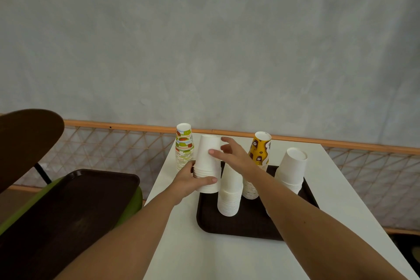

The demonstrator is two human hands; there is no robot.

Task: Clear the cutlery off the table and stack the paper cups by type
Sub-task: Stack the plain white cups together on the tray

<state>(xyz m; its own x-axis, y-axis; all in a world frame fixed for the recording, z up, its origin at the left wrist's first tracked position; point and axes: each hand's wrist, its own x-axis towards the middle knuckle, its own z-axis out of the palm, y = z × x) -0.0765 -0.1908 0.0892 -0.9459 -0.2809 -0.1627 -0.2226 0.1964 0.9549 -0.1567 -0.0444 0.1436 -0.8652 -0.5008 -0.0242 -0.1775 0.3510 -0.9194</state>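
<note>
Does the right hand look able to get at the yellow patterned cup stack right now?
Probably yes: the right hand is open and grips nothing, and the yellow patterned stack stands just beside its wrist, its top uncovered, with nothing between them.

A left hand (193,183) gripped the lower part of an upside-down stack of white cups (208,161) at the far left corner of a dark brown tray (238,227) on a white table (227,257). The right hand (234,154) touched the stack's upper part with loosely spread fingers (214,152). On the tray also stood a second white stack (229,198), a yellow patterned stack (259,154) and a third white stack (292,168). A colourful stack (184,145) stood just behind the held one.
</note>
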